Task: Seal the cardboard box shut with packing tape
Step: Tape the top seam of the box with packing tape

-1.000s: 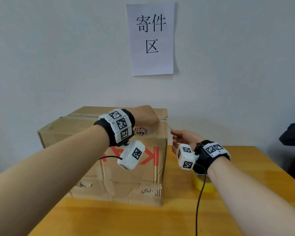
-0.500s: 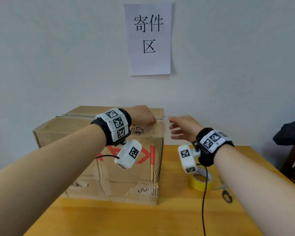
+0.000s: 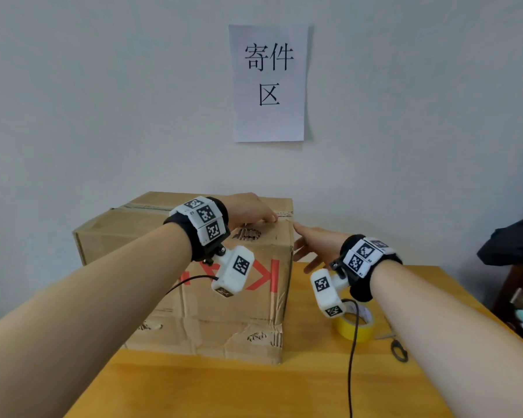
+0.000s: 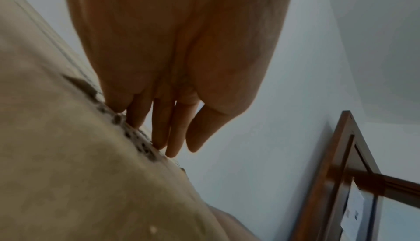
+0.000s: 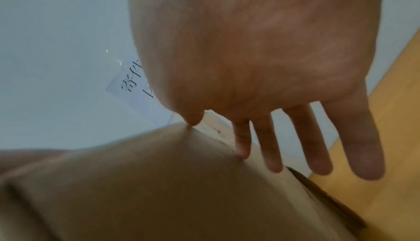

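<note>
A: How far along is the sealing?

B: The cardboard box [image 3: 194, 267] sits on the bench [image 3: 254, 387] against the wall, flaps down, tape along the top seam. The left hand [image 3: 251, 208] presses flat, fingers [image 4: 159, 128] together, near the box's right top edge; the right hand [image 3: 317, 245], fingers spread, touches that corner.

A: What's left?

B: Probably smoothing the tape end. The yellow tape roll [image 3: 355, 325] and scissors [image 3: 397, 348] lie right of the box; there's open bench in front.

Closed cardboard box [image 3: 194, 297] beside yellow tape roll [image 3: 355, 325]

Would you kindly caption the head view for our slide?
Left hand on the cardboard box, open right hand at its corner, tape roll unused.
</note>
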{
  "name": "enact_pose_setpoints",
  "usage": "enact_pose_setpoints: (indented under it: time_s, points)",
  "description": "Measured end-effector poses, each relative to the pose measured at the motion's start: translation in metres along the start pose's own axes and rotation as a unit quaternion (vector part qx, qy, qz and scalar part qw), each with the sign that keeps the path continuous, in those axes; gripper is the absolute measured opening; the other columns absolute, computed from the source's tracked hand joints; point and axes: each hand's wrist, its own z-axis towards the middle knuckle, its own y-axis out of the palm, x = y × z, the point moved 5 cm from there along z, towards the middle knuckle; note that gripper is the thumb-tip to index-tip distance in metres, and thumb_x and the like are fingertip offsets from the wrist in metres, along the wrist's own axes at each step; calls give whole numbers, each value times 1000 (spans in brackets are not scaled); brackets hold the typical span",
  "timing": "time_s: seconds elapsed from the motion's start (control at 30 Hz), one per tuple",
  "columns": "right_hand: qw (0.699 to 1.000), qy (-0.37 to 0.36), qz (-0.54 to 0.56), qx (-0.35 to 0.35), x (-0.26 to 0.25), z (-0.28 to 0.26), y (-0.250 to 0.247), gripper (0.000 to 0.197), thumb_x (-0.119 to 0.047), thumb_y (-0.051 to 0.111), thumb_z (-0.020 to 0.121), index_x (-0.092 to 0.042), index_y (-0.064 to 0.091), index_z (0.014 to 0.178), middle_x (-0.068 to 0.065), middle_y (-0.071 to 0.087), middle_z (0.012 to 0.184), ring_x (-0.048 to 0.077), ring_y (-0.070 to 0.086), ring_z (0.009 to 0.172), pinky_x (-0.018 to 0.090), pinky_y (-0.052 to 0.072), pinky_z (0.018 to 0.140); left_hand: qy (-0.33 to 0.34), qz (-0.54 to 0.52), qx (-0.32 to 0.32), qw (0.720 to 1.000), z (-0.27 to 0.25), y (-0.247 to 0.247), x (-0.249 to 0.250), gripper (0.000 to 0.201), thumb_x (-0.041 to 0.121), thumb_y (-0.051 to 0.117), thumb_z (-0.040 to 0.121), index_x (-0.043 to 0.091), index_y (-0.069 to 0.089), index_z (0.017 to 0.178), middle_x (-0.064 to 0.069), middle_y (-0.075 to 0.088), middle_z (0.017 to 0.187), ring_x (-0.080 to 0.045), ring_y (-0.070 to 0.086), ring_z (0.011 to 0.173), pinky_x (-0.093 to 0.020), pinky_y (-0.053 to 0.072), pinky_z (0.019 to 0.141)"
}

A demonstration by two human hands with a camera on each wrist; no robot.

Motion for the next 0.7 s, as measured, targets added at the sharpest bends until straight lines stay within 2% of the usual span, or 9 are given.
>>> enact_pose_setpoints:
  time_s: [0.1, 0.17, 0.27, 0.37, 0.47, 0.53, 0.63, 0.67, 0.7]
  points:
    - [999, 9, -10, 46, -17, -20, -11, 76, -71, 35, 95, -16, 40, 145, 11, 58, 125, 35, 64, 109, 48, 50, 92, 11, -22, -10, 1000, -4, -5, -6, 33, 7, 51, 96, 17, 71, 121, -1, 61, 131, -22, 53, 124, -39, 40, 112]
    - [997, -12, -16, 77, -36, -33, -16, 77, -65, 42, 96, -16, 30, 154, 15, 48, 143, 35, 57, 120, 48, 48, 95, 18, -20, 3, 1000, -9, -14, -11, 44, -6, 47, 89, 15, 71, 120, 0, 64, 129, -20, 53, 127, -37, 38, 113]
    - [991, -71, -15, 111, -66, -51, -13, 70, -48, 50, 100, -10, 29, 154, 14, 33, 158, 33, 36, 142, 47, 36, 112, 21, 52, 42, 998, -21, -37, -24, 49, -10, 49, 88, 12, 64, 129, 0, 63, 131, -16, 52, 127, -29, 33, 112]
    - [990, -94, -17, 102, -82, -57, 0, 69, -41, 56, 99, -8, 30, 154, 11, 30, 161, 30, 29, 147, 43, 30, 113, -9, 109, 103, 989, -29, -72, -51, 45, -2, 55, 92, 11, 61, 134, -7, 60, 137, -22, 53, 129, -32, 36, 111]
    - [989, -94, -58, 101, -89, -59, 17, 70, -39, 56, 100, -5, 27, 154, 13, 29, 161, 31, 30, 146, 40, 31, 112, -71, 162, 166, 970, -35, -112, -88, 41, 5, 61, 92, 7, 61, 133, -12, 60, 135, -27, 54, 125, -34, 40, 105]
    - [987, -80, -85, 111, -89, -57, 25, 64, -33, 55, 101, -3, 29, 153, 14, 37, 155, 31, 39, 140, 37, 38, 103, -114, 186, 181, 959, -42, -131, -113, 33, 9, 61, 93, 1, 63, 125, -15, 63, 120, -29, 58, 111, -35, 43, 93]
    - [980, -76, -135, 122, -87, -53, 35, 49, -30, 55, 101, 1, 45, 138, 13, 56, 121, 28, 56, 108, 32, 44, 85, -168, 221, 192, 941, -51, -144, -144, 13, 15, 60, 93, 3, 58, 92, -10, 57, 91, -26, 53, 84, -33, 41, 73]
    - [978, -77, -144, 126, -86, -52, 36, 49, -32, 56, 100, 0, 47, 135, 12, 56, 117, 25, 55, 102, 31, 45, 83, -180, 227, 199, 936, -51, -147, -154, 17, 17, 59, 92, 4, 55, 82, -9, 56, 83, -26, 52, 78, -32, 41, 68]
    - [977, -79, -148, 130, -85, -51, 37, 52, -35, 57, 99, -1, 46, 137, 11, 55, 120, 25, 54, 103, 31, 46, 85, -190, 225, 208, 933, -52, -149, -162, 22, 18, 58, 91, 6, 50, 75, -8, 53, 76, -25, 50, 73, -32, 40, 65]
